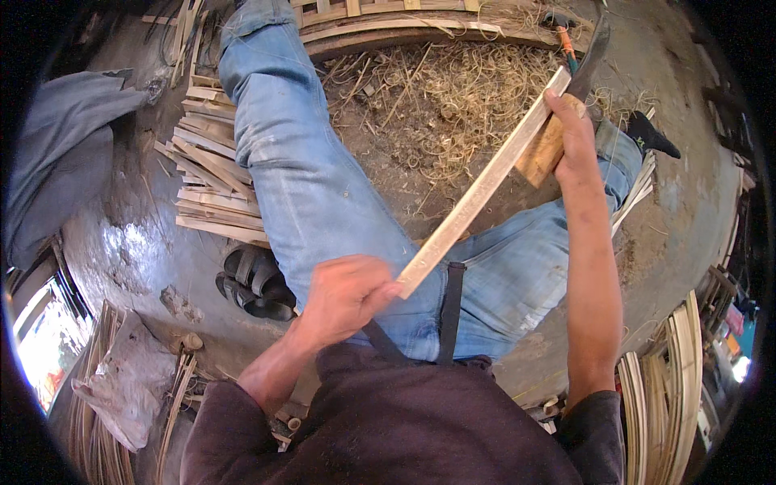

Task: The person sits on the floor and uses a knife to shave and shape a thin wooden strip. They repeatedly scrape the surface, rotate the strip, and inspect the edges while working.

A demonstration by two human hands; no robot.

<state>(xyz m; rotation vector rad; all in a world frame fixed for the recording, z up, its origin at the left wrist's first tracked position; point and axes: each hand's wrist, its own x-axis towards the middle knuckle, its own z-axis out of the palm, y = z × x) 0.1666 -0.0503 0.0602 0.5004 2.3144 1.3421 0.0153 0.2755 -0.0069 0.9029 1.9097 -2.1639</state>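
Note:
My left hand [346,297] grips the near end of a long pale bamboo slat [477,190] that runs diagonally up to the right over my lap. My right hand [572,137] is closed around the wooden handle [540,153] of a dark curved blade [594,48], held against the far end of the slat. I sit on the ground in blue jeans [307,186], legs spread, with a heap of bamboo shavings [453,89] between them.
A pile of cut bamboo slats [206,174] lies left of my left leg. A dark sandal [250,283] sits below it. Bamboo strips lean at the lower right [675,380] and lower left [97,388]. A woven bamboo piece [388,24] lies at the top.

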